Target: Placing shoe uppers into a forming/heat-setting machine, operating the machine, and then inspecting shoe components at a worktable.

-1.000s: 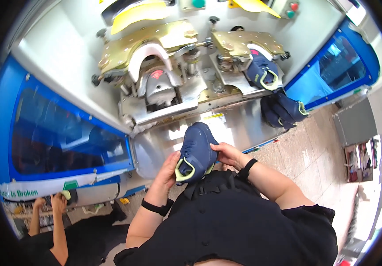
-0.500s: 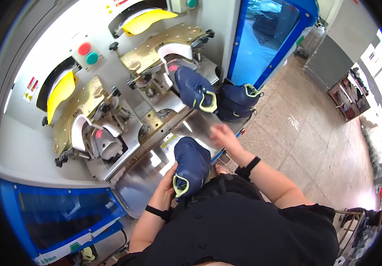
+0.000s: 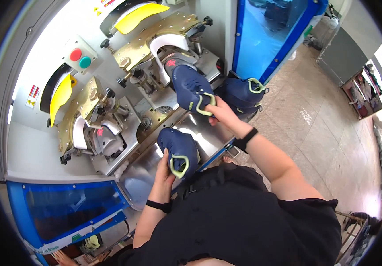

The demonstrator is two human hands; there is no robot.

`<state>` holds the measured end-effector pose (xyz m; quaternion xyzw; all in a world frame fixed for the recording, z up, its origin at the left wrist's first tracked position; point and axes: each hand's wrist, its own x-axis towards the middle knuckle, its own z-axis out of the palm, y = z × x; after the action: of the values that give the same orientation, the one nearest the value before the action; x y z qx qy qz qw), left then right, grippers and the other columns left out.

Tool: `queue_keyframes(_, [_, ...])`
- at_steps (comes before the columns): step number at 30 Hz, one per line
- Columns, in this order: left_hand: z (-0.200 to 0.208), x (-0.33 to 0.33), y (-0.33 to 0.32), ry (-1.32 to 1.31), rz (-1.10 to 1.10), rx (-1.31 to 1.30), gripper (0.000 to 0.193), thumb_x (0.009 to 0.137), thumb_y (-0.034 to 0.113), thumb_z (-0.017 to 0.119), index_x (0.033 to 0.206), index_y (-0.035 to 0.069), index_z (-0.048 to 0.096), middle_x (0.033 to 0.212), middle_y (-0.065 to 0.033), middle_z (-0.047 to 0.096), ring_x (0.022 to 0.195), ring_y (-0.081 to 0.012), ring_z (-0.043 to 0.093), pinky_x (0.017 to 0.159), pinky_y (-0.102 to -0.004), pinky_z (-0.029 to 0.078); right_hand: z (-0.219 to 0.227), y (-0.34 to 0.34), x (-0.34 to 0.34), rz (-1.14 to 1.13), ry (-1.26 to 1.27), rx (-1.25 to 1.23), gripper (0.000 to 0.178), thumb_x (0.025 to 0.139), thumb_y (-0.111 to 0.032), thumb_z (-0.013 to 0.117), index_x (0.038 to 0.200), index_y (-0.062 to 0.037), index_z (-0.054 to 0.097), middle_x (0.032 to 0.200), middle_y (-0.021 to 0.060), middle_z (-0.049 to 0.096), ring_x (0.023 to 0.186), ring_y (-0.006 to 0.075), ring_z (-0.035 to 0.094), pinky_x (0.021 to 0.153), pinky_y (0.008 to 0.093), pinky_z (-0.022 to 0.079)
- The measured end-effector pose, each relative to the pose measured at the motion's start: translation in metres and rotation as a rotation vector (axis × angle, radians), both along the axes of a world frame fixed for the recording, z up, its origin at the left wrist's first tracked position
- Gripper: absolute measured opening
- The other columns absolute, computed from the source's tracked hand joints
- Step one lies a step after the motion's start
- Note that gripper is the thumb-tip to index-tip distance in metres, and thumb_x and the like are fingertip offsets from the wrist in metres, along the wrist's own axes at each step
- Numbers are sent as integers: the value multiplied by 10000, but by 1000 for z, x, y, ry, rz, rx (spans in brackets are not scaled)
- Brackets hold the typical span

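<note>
My left hand (image 3: 162,169) is closed on the side of a navy shoe upper (image 3: 178,144) with a lime-edged collar, held in front of my body over the steel tray. Further up and to the right, my right hand (image 3: 221,112) grips the lime-edged collar of a second navy shoe upper (image 3: 187,84). The toe of that upper lies against the right-hand mould (image 3: 173,62) of the machine, below its white curved pad (image 3: 168,41). More navy shoe uppers (image 3: 239,92) are stacked just right of my right hand.
The left mould (image 3: 107,141) carries no upper. Red and green buttons (image 3: 80,58) sit on the machine's back panel. Blue-framed clear doors (image 3: 270,40) flank it. The steel tray (image 3: 138,177) runs along the front. Another person's hand (image 3: 62,258) shows at lower left.
My right hand has reached up and left and taken hold of the upper at the right mould. My left hand has moved its upper slightly left and up.
</note>
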<state>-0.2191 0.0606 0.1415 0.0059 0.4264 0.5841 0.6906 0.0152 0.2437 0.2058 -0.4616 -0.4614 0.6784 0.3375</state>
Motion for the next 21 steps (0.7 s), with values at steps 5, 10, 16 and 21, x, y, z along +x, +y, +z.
queue_keyframes(5, [17,4,3,333,97,-177,476,888,383,690,1244,113,528,1168,-70,630,1023,-237,620,824,-488,503,67,-75,22,278,-177,95,801,795,-182,538,1497,-50,175,761,122,611,451,186,560,425,315,468])
queue_keyframes(10, [5,4,6,350,5,-134,405,911,358,663,1234,153,529,1176,-32,621,1014,-221,607,801,-493,486,63,-91,18,519,-586,199,832,786,-233,501,1529,-122,141,785,243,636,659,363,630,711,432,520])
queue_keyframes(16, [11,18,11,621,30,-176,331,923,324,648,1187,157,537,1033,-14,645,914,-171,616,723,-418,499,39,-102,19,599,-778,255,734,814,-230,485,1500,-150,236,994,310,633,936,467,609,868,510,465])
queue_keyframes(21, [19,31,24,686,-118,-146,352,929,301,632,1217,125,530,1066,-32,647,948,-196,626,763,-449,517,17,-92,26,517,-741,189,729,810,-221,471,1494,-127,236,984,306,637,930,460,615,859,515,468])
